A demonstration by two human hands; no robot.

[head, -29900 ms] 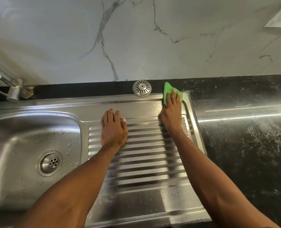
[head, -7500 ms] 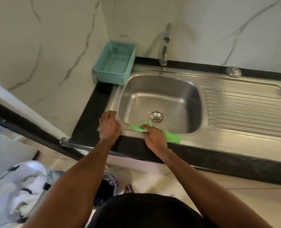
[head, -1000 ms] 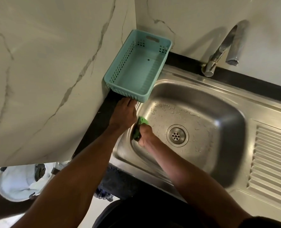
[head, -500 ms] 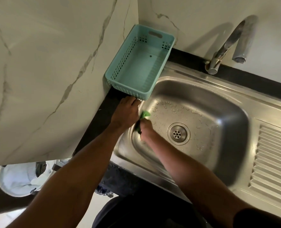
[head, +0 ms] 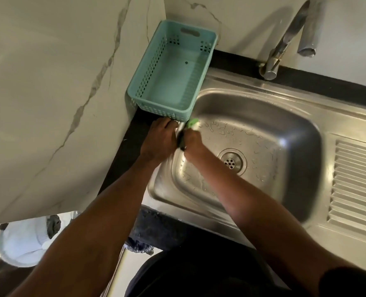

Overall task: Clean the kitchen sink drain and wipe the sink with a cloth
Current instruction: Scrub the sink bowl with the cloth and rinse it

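Where the two forearms cross the black countertop (head: 156, 230) edge, they reach into the near-left corner of the stainless sink (head: 291, 116). Left hand (head: 159, 140) lies flat, fingers loosely spread, on the sink's left rim and the black ledge beside it, holding nothing. Right hand (head: 191, 140) is closed around a green cloth (head: 192, 122), pressed against the sink's upper left wall just inside the rim; only a small tip of cloth shows past the fingers. Both hands nearly touch across the rim.

Drain strainer (head: 232, 160) sits in the sink floor, to the right of the right forearm, uncovered; water droplets scattered around it. Right half of the basin is open. Ribbed drainboard (head: 358, 185) lies right of the sink.

Teal plastic basket (head: 147, 82) stands just beyond the left hand at the sink's far-left corner, its near wall close to the fingertips, nothing inside it. Marble wall panel (head: 49, 93) closes off the left side of the sink tightly. Faucet (head: 285, 43) rises behind the sink's far rim, spout overhanging.
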